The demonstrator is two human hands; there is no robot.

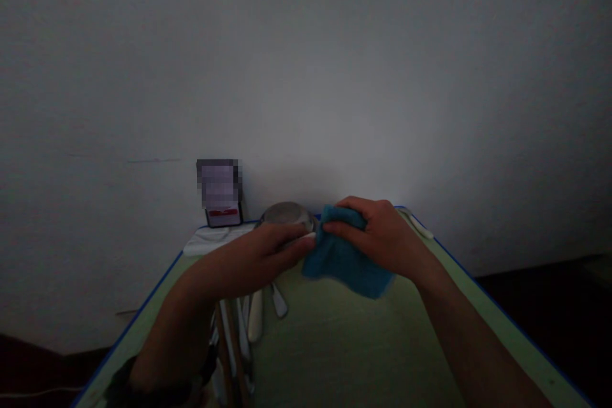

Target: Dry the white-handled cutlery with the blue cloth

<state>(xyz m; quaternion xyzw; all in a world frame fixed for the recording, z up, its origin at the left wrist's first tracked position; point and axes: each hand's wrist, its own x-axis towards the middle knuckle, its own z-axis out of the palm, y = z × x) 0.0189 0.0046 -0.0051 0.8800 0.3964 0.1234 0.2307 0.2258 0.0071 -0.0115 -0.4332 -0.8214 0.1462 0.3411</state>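
Note:
My right hand (389, 233) is closed on a blue cloth (351, 268), whose loose part hangs down over the table. My left hand (268, 252) is just to the left of the cloth, with its fingers pressed together around a thin white object (310, 236). Only a sliver of that object shows, and its far end seems to run into the cloth; its kind cannot be made out. Behind the left hand is a round metal bowl (285, 210), partly hidden by the fingers.
A green table (344, 344) with blue edging stands against a grey wall (335, 76). Several utensils, among them a cream handle (255, 319) and a metal handle (279, 301), lie beneath my left forearm. A phone (222, 194) leans at the back left; a whitish utensil (419, 224) lies back right.

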